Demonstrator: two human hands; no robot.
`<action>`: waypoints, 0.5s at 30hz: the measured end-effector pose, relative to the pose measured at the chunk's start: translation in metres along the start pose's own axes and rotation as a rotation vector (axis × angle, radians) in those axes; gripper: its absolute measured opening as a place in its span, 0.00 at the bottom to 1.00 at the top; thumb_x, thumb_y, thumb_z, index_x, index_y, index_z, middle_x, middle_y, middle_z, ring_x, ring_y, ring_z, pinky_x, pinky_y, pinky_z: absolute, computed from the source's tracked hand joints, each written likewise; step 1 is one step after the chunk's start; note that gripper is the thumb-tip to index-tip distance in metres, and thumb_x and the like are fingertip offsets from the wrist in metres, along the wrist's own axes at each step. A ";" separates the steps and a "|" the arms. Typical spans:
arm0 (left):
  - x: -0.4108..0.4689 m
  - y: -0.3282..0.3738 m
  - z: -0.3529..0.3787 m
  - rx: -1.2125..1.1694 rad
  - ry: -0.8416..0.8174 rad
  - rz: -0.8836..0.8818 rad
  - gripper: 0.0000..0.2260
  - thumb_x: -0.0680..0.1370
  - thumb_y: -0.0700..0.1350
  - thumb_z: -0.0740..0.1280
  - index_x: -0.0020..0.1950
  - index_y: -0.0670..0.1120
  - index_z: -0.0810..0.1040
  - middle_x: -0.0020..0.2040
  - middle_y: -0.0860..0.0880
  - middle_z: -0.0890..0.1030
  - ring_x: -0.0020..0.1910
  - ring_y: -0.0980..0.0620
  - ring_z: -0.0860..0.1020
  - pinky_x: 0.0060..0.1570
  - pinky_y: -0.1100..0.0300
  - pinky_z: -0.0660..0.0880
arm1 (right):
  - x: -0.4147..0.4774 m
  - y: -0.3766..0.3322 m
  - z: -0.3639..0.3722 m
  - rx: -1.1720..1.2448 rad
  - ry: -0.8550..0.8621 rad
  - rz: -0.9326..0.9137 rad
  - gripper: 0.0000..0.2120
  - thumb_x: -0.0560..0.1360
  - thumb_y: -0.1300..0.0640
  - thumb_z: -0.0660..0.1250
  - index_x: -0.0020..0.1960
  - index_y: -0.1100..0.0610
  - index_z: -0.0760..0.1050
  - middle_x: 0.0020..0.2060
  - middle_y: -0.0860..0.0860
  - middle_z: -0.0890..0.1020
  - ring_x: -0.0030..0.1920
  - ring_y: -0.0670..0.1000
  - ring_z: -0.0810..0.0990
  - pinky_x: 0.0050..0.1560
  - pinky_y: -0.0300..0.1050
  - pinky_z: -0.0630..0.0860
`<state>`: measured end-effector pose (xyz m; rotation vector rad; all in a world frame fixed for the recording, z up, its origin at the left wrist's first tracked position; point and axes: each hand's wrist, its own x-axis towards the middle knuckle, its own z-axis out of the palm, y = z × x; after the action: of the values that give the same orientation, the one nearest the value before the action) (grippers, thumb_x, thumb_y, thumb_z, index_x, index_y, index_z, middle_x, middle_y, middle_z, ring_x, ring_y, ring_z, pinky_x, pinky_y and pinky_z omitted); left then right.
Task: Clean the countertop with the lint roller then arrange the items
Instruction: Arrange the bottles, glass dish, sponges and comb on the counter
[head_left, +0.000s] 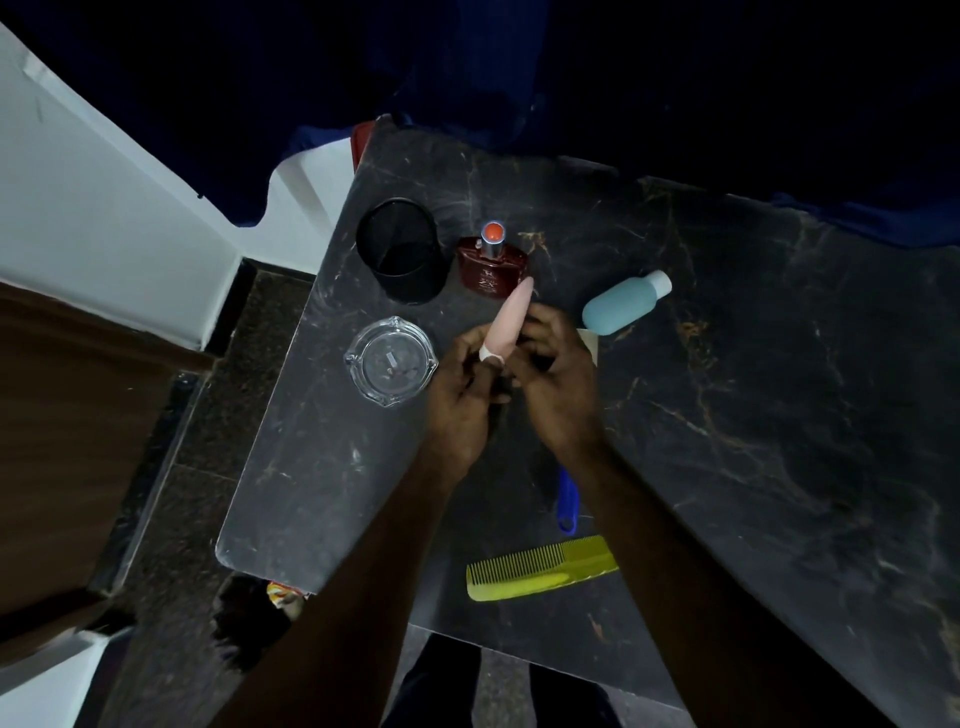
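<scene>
Lint roller (508, 322): pink handle held above the bench (727, 415), just in front of the perfume bottle (491, 267); long axis runs near-to-far, its tapered tip pointing away at the bottle, roller end hidden in the hands.
Left hand (460, 395): closed around the handle's white lower end.
Right hand (556, 384): fingers curled against the handle's right side.
Black cup (402, 252): left of the bottle.
Ashtray (390, 360): front-left of the bottle.
Blue bottle (626, 302): lying right of it.
Yellow comb (540, 569): nearest the person.
</scene>
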<state>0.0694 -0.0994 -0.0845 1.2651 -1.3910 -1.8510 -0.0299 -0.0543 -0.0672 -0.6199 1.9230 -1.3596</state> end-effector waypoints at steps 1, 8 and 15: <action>0.002 0.001 0.000 0.036 0.003 0.021 0.13 0.87 0.36 0.59 0.71 0.40 0.74 0.57 0.43 0.84 0.49 0.47 0.82 0.50 0.47 0.79 | 0.002 0.000 0.000 0.000 -0.004 -0.009 0.23 0.76 0.65 0.71 0.69 0.54 0.73 0.54 0.41 0.83 0.54 0.37 0.82 0.48 0.33 0.80; 0.010 -0.001 0.002 0.260 0.119 0.236 0.14 0.86 0.43 0.61 0.70 0.49 0.78 0.56 0.46 0.86 0.54 0.45 0.86 0.52 0.38 0.84 | 0.011 0.000 0.002 -0.181 0.045 -0.058 0.22 0.75 0.55 0.74 0.66 0.49 0.72 0.52 0.44 0.81 0.50 0.41 0.83 0.45 0.46 0.85; 0.014 -0.002 0.004 0.328 0.306 0.348 0.13 0.86 0.40 0.64 0.71 0.41 0.78 0.63 0.46 0.85 0.62 0.50 0.84 0.63 0.47 0.80 | 0.018 -0.005 0.007 -0.319 0.020 -0.136 0.17 0.76 0.52 0.73 0.62 0.53 0.74 0.51 0.47 0.84 0.50 0.43 0.83 0.51 0.48 0.84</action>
<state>0.0599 -0.1085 -0.0918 1.2933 -1.6576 -1.1792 -0.0367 -0.0734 -0.0684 -0.9079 2.1675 -1.1494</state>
